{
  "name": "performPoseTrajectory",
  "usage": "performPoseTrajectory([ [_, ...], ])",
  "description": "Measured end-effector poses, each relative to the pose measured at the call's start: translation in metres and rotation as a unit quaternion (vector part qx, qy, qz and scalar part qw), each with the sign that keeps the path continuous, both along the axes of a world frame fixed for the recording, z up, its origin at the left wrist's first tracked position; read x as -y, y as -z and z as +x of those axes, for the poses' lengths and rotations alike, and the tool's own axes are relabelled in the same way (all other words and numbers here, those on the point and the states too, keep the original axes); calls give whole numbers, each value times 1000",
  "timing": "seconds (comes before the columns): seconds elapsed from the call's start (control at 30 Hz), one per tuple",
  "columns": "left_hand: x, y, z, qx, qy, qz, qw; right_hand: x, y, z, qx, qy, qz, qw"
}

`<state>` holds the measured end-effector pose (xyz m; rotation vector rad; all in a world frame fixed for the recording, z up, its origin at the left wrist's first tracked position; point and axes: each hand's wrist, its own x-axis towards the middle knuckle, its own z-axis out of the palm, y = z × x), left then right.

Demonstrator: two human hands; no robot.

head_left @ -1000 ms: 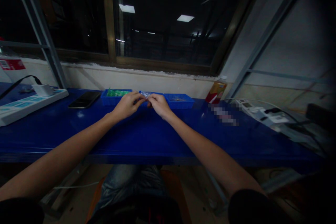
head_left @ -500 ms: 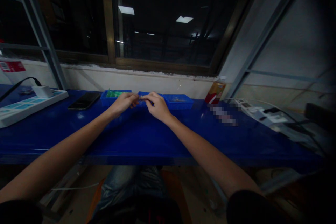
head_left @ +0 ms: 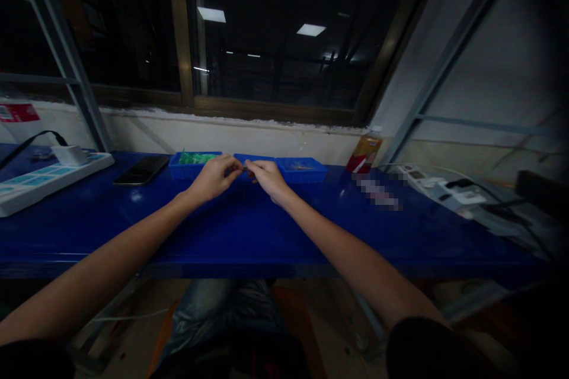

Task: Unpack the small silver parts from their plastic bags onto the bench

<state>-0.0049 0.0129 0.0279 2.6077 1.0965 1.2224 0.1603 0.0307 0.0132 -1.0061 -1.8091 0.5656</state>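
Observation:
My left hand (head_left: 217,176) and my right hand (head_left: 267,177) meet fingertip to fingertip over the blue table (head_left: 249,225). Both are closed in a pinch around something small between them, too tiny and dim to name. Behind the left hand stands a blue bin (head_left: 182,173) with green pieces (head_left: 195,158) in it. A second blue bin (head_left: 255,159) is partly hidden behind my fingers. The third blue bin (head_left: 306,176), just right of my right hand, holds small thin items that I cannot make out.
A phone (head_left: 141,170) lies left of the bins, beside a white power strip (head_left: 57,177) with a plugged-in charger. To the right are a drink bottle (head_left: 365,151), a blurred-out patch and another power strip (head_left: 438,189) with cables. A window and wall rise behind the table.
The fingertips of both hands have come closer together. My left hand has shifted slightly right, and the right hand has turned with its fingers flatter. The bins stay in place.

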Motion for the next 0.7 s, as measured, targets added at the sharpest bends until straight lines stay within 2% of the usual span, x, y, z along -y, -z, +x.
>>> performPoseTrajectory([
  [0.07,-1,1,0,-12,-5,0,1000,1,1,-1,-27,0,-23,999],
  [0.13,-2,1,0,-11,-20,-26,999,3,-1,-2,-35,5,-8,999],
  [0.23,-3,0,0,41,-26,-133,990,9,-4,-4,1,18,62,998],
  [0.33,-2,-3,0,133,-20,-259,956,14,-7,-3,56,38,144,987],
  [0.43,-1,-5,-1,192,-6,-326,926,18,-8,-2,99,36,198,975],
  [0.5,-3,-4,-2,208,16,-334,919,20,-8,-2,110,24,216,970],
  [0.57,-5,-3,-3,215,24,-313,925,23,-8,-2,112,14,224,968],
  [0.7,-6,-2,-4,186,-15,-200,962,23,-8,-4,89,32,199,976],
])
